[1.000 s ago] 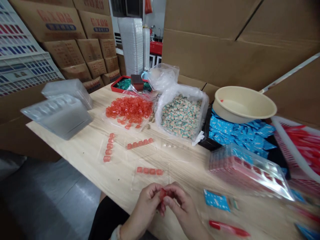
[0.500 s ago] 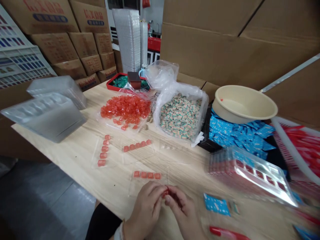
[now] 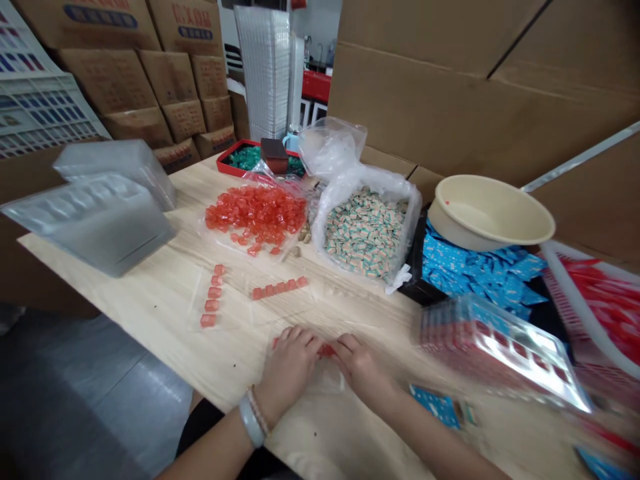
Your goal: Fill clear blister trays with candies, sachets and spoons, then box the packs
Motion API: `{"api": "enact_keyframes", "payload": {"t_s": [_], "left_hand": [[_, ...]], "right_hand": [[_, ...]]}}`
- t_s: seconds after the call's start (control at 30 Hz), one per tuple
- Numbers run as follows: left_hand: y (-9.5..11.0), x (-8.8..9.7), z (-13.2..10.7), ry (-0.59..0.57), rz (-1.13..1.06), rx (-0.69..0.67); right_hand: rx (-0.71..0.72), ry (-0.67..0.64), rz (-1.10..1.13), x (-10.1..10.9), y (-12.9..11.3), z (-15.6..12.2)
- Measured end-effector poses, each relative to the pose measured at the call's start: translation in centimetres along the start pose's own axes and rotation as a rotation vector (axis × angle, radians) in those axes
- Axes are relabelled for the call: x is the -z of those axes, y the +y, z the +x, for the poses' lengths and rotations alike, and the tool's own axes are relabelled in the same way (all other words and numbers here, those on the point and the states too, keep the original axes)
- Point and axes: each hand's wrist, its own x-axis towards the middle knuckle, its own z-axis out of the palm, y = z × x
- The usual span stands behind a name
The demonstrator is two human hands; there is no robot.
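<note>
Reading left hand point(image 3: 289, 367) and right hand point(image 3: 361, 368) as palm-down, fingers loosely curled, close together. Can't tell if either grips red candy point(image 3: 327, 350), lying between fingertips. Clear plastic film point(image 3: 327, 380) under palms; second red candy point(image 3: 275, 343) just beyond left fingertips.

Glossy plastic bag point(image 3: 327, 377), probably polythene; matt wood-grain tabletop point(image 3: 150, 293)

Both hands dropped from the pinch above the table and now lie palm-down on it. Left hand point(image 3: 289, 367) now covers most of the short row of red candies point(image 3: 327, 350) (only the ends show). Right hand point(image 3: 361, 369) closed in beside it. Bracelets point(image 3: 251, 417) came into view on the left wrist. Right forearm point(image 3: 425, 427) now partly hides the blue packet point(image 3: 435, 407).
</note>
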Motion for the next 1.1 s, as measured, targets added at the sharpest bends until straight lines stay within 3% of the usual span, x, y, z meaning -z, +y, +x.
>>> {"api": "enact_keyframes", "payload": {"t_s": [0.2, 0.47, 0.63, 0.73, 0.83, 0.97, 1.03, 1.1], "left_hand": [[0.2, 0.0, -0.1, -0.008, 0.029, 0.032], [0.5, 0.2, -0.1, -0.025, 0.059, 0.007], [0.0, 1.2, -0.9, -0.026, -0.045, -0.012], [-2.4, 3.4, -1.3, 0.104, -0.118, -0.023], [-6.6, 6.8, -0.2, 0.21, -0.101, 0.048], [-12.2, 11.1, 3.7, 0.283, 0.045, 0.21], [-14.0, 12.1, 6.1, 0.283, 0.122, 0.28], [-15.0, 12.1, 8.4, 0.283, 0.172, 0.338]], "right_hand": [[-0.047, -0.024, -0.003, -0.4, 0.2, -0.2], [-0.132, 0.121, 0.044, -1.2, -1.5, -0.9], [-0.102, 0.157, 0.066, -1.9, -2.0, -0.8], [-0.063, 0.231, 0.112, -2.0, -0.9, -0.1], [-0.153, 0.338, 0.016, -1.7, 1.0, 0.6], [-0.143, 0.246, -0.091, -1.2, 2.4, 1.0], [-0.104, 0.245, -0.082, -0.5, 1.9, 2.2], [-0.079, 0.28, -0.048, 0.5, 0.7, 5.3]]}}
